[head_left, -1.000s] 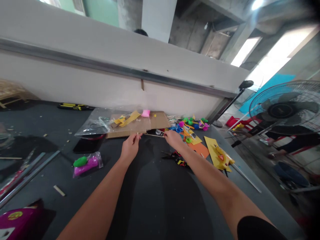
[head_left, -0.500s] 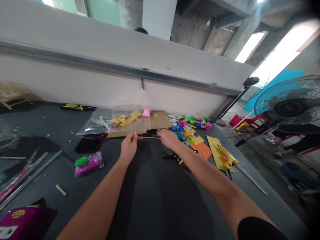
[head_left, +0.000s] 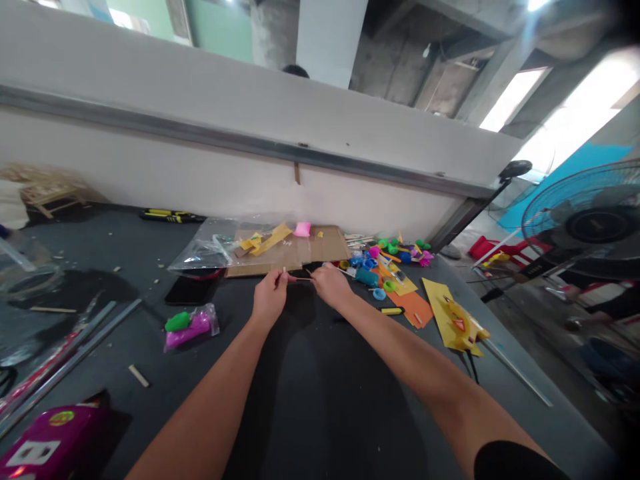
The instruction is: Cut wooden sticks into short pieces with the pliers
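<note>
Above the dark table, my left hand (head_left: 270, 298) is closed in a pinch on a thin wooden stick (head_left: 301, 279). A short pale end shows above its thumb. My right hand (head_left: 333, 287) is closed at the other end of the stick, its fingertips mostly hidden behind the hand. A small dark tip shows beside the right fingers; I cannot tell what it belongs to. Behind both hands lies a flat cardboard sheet (head_left: 325, 248). A yellow-and-black handle (head_left: 393, 311) pokes out beside my right forearm.
Left are a black phone (head_left: 193, 291), a bagged purple-and-green clay pack (head_left: 193, 325), metal strips (head_left: 75, 357) and a purple device (head_left: 55, 437). Right are colourful clay pieces (head_left: 395, 252), an orange sheet (head_left: 414, 308) and a yellow glue gun (head_left: 463, 323). A fan (head_left: 597, 223) stands beyond the table.
The view has shifted slightly, so things appear further right. My hands have drawn closer together along the stick, and my right forearm now covers most of the black-and-yellow tool.
</note>
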The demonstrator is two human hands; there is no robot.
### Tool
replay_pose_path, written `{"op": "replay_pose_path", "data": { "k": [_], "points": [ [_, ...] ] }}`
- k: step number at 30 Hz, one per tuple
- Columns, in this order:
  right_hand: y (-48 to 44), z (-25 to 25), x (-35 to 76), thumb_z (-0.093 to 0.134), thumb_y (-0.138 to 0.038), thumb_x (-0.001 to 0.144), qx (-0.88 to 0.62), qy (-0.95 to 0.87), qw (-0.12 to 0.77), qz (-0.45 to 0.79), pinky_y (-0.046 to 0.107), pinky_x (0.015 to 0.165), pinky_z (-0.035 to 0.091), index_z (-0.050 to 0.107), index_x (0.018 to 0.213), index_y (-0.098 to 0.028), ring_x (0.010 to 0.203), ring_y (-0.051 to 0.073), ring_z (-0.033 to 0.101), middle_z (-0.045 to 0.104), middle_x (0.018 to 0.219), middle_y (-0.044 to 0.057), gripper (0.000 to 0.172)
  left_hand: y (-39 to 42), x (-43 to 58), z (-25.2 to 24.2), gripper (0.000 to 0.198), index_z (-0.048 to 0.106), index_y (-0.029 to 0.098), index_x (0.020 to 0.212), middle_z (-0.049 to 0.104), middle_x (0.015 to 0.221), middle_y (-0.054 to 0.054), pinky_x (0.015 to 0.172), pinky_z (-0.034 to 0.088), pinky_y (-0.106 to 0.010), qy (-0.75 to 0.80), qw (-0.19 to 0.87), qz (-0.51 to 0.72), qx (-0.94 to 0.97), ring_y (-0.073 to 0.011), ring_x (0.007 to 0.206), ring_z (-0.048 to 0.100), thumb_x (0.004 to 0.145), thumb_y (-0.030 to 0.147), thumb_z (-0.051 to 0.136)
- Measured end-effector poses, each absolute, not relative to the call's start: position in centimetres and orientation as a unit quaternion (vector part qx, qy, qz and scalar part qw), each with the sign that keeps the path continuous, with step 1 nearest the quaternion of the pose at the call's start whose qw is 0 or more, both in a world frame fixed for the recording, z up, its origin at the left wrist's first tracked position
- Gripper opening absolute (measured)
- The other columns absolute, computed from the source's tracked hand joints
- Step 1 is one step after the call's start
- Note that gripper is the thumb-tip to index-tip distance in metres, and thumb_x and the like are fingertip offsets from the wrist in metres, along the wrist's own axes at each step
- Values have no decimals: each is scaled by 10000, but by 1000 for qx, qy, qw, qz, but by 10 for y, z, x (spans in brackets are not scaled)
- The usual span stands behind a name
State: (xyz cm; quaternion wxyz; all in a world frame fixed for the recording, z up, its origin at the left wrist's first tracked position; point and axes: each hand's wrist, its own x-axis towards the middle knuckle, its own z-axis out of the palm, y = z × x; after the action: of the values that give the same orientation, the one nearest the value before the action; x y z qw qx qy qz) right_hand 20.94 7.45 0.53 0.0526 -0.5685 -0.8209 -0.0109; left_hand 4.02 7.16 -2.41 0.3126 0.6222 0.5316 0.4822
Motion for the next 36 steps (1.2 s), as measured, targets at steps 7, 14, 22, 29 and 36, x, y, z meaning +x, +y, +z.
{"op": "replay_pose_path", "data": {
  "k": [7,14,22,29,36],
  "points": [
    [68,3,222,418,-291,897,-654,-750,98,-4,267,828,380,594,1035,-176,980,178,539,631,1014,79,251,70,45,-26,261,638,213,822,699,791,-41,663,465,-255,521,335,465,632,-178,760,628,810,406,463],
    [106,7,193,535,-142,764,-697,-707,103,66,301,776,423,665,857,-115,911,240,610,665,899,161,161,68,42,-26,296,674,222,901,687,928,-47,668,489,-259,494,325,478,650,-181,811,625,769,440,523],
    [67,11,206,524,-211,734,-674,-667,258,185,281,730,432,634,815,-153,867,203,593,653,845,84,149,76,42,-30,236,652,175,856,660,656,-6,627,525,-289,459,476,487,571,-148,606,627,720,355,580],
    [18,-4,199,426,-346,772,-585,-580,430,370,186,410,365,557,925,-142,506,98,498,567,641,3,287,57,55,-16,190,594,175,800,676,682,-16,642,542,-313,440,568,442,537,-160,644,651,732,350,562],
    [16,-5,204,597,-291,640,-521,-487,519,471,166,390,314,563,831,-183,466,74,450,554,619,-37,223,40,61,-4,254,582,133,791,675,689,-41,690,548,-333,417,662,387,488,-157,655,660,695,356,656]
  ]
}}
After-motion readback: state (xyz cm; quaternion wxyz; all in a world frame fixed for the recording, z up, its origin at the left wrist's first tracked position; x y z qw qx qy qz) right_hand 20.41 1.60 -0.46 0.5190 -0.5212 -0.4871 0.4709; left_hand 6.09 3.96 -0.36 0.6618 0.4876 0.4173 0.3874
